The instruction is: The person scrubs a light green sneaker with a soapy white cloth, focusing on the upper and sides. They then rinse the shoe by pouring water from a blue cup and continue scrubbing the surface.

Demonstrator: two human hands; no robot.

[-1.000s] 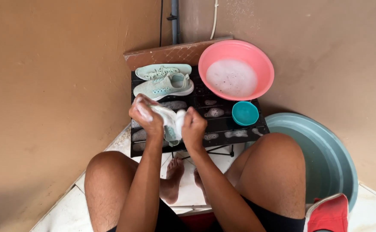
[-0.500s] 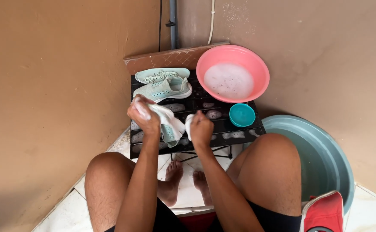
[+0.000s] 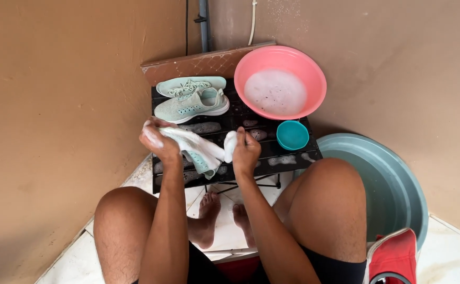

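My left hand (image 3: 156, 141) and my right hand (image 3: 246, 150) each grip one end of a soapy white and pale green cloth (image 3: 197, 148). I hold it stretched between them above a low black slatted table (image 3: 240, 115). Part of the cloth hangs down between my hands. On the far left of the table lies a pair of mint green sneakers (image 3: 190, 100), one upright and one on its side. Soap foam patches dot the slats.
A pink basin (image 3: 314, 71) of foamy water sits at the table's far right, with a small teal cup (image 3: 292, 134) beside it. A large grey-green tub (image 3: 398, 189) stands on the floor at right. A red item (image 3: 393, 257) lies by my right knee. Walls close in behind.
My hands have drawn apart, and the cloth is now stretched out between them instead of bunched together.
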